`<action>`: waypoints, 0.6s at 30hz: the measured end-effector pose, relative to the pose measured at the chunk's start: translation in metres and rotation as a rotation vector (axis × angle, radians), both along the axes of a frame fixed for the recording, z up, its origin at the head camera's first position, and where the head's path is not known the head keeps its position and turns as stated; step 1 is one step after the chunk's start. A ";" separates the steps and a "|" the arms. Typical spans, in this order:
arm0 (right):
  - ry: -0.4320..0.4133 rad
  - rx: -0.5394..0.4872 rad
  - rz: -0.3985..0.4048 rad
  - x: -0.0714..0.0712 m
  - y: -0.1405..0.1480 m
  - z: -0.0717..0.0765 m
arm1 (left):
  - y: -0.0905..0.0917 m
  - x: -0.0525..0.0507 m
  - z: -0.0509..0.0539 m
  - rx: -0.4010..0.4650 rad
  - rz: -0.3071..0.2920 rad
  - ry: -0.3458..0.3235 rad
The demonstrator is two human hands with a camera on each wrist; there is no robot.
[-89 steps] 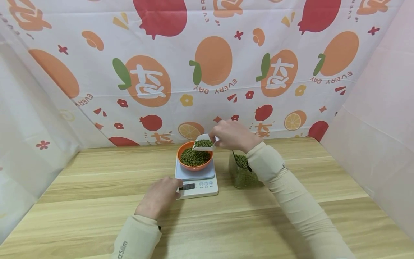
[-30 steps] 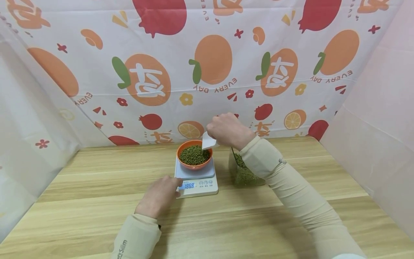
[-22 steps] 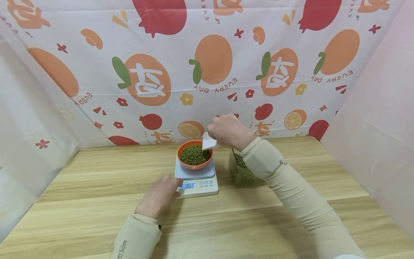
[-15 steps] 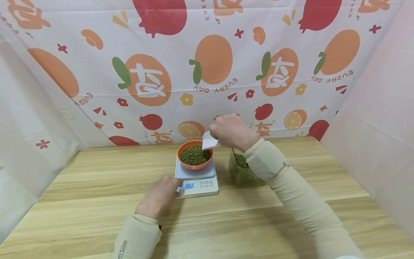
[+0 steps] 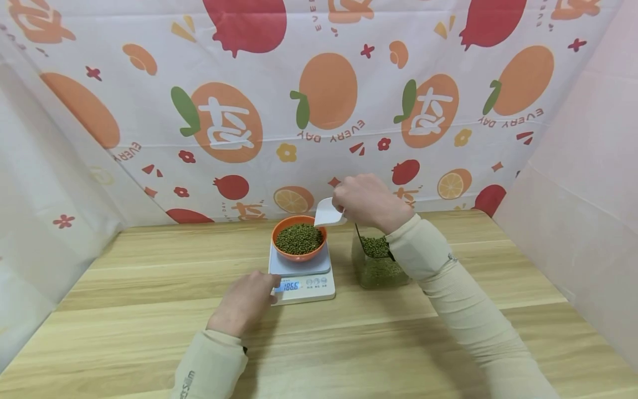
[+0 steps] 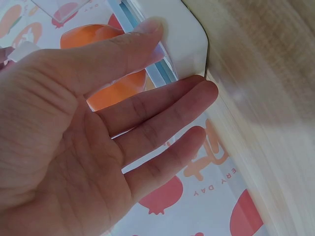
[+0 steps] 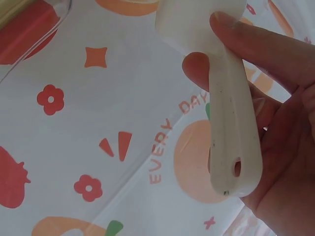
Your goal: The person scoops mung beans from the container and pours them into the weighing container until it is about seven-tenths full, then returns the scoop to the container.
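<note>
My right hand point(image 5: 371, 200) grips a white scoop point(image 5: 329, 213) by its handle, tipped with its mouth just above the right rim of an orange bowl point(image 5: 299, 258). Small green beans point(image 5: 299, 238), like mung beans, fill much of the bowl. Under it is a white kitchen scale point(image 5: 305, 296), its lit display reading about 186.6. At the scale's front left corner, my left hand point(image 5: 244, 302) rests its thumb and fingertips on the casing, fingers nearly straight. The right wrist view shows thumb and fingers around the scoop's handle point(image 7: 234, 118); the inside of the scoop is hidden there.
A clear container point(image 5: 380, 275) of the same green beans stands right of the scale, partly behind the right forearm. The wooden table point(image 5: 149, 310) ends at a fruit-print cloth point(image 5: 329, 94) behind, with pale cloth at both sides.
The scoop, full of beans three seconds ago, has been tipped over the bowl, then lifted slightly and moved right. The scale's display has lit up. The left hand stays in place.
</note>
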State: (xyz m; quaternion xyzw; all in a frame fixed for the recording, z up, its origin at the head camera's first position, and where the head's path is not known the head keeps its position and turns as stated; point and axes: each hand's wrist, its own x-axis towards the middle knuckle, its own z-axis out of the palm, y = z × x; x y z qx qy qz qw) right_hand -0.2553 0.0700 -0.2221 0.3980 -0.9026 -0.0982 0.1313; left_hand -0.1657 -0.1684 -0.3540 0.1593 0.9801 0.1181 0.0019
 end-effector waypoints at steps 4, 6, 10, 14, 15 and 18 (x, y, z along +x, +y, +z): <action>-0.010 -0.046 -0.006 0.002 0.010 0.000 | 0.001 -0.001 -0.001 -0.003 -0.008 0.009; -0.018 -0.073 -0.019 0.004 0.015 0.002 | 0.000 -0.002 -0.001 -0.002 -0.009 0.013; -0.025 -0.120 -0.050 0.005 0.024 0.002 | -0.001 -0.002 -0.001 -0.005 -0.007 0.005; -0.051 -0.184 -0.076 0.009 0.038 0.000 | -0.002 0.000 0.000 -0.004 0.003 -0.015; -0.062 -0.200 -0.085 0.010 0.042 0.000 | -0.002 0.000 0.000 0.000 0.002 -0.014; -0.089 -0.253 -0.102 0.015 0.057 -0.003 | -0.001 -0.001 0.000 0.015 -0.001 -0.005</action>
